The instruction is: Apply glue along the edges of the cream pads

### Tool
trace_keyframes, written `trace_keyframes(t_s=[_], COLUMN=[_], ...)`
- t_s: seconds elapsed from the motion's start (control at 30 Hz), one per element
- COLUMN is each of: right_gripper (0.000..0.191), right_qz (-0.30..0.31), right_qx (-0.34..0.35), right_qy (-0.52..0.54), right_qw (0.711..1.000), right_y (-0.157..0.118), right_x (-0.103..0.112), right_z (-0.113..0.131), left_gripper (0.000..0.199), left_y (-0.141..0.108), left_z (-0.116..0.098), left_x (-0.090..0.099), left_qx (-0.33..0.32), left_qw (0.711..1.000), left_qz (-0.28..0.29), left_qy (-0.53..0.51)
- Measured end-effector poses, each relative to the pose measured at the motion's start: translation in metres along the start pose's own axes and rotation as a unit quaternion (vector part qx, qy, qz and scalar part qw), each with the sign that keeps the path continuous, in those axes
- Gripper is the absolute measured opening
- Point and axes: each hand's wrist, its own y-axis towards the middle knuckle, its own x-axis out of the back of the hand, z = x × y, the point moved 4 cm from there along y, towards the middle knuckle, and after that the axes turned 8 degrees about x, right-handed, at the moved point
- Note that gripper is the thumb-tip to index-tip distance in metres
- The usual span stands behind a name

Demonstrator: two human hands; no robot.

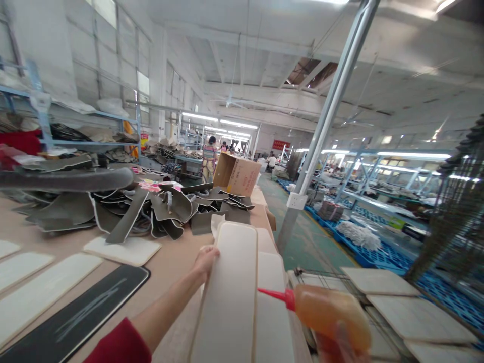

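My left hand (206, 262) grips the left edge of a long white panel (236, 287) with rounded corners and a tan rim. Another white panel (272, 292) lies beside and partly under it. My right hand (336, 345) is wrapped round a squeeze bottle (328, 312) of amber liquid, blurred by motion. Its red nozzle (274, 293) points left at the panel's right edge; whether it touches cannot be made out. To the left lies a black panel (91, 307) with a pale smear, among more white panels (49, 282).
Grey-brown cut pieces with white edges (166, 209) are heaped across the table (170, 257). Behind them stands an open cardboard box (242, 176). A metal post (325, 111) rises to the right. Further white panels (419, 312) rest on a rack at right, near blue pallets (389, 257).
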Motion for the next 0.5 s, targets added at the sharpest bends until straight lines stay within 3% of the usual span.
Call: trace_keyframes(t_s=[0.1, 0.27, 0.4, 0.5], right_gripper=[0.055, 0.068, 0.070, 0.066], right_qz=[0.026, 0.042, 0.042, 0.060], right_qx=[-0.019, 0.047, 0.054, 0.011], right_qy=[0.044, 0.038, 0.022, -0.006], right_qw=[0.999, 0.997, 0.997, 0.998], right_y=[0.024, 0.045, 0.043, 0.018], right_x=[-0.022, -0.056, -0.048, -0.029], right_z=[0.007, 0.030, 0.029, 0.012], left_gripper=[0.013, 0.022, 0.031, 0.030], left_y=[-0.010, -0.030, -0.040, -0.039], left_z=[0.000, -0.009, -0.015, -0.020], left_x=[-0.015, -0.039, -0.049, -0.053], left_qx=[-0.012, 0.001, 0.023, 0.039], left_qw=[0.999, 0.992, 0.990, 0.990], left_qz=[0.009, 0.081, 0.112, 0.118], left_qy=[0.047, 0.097, 0.086, 0.065])
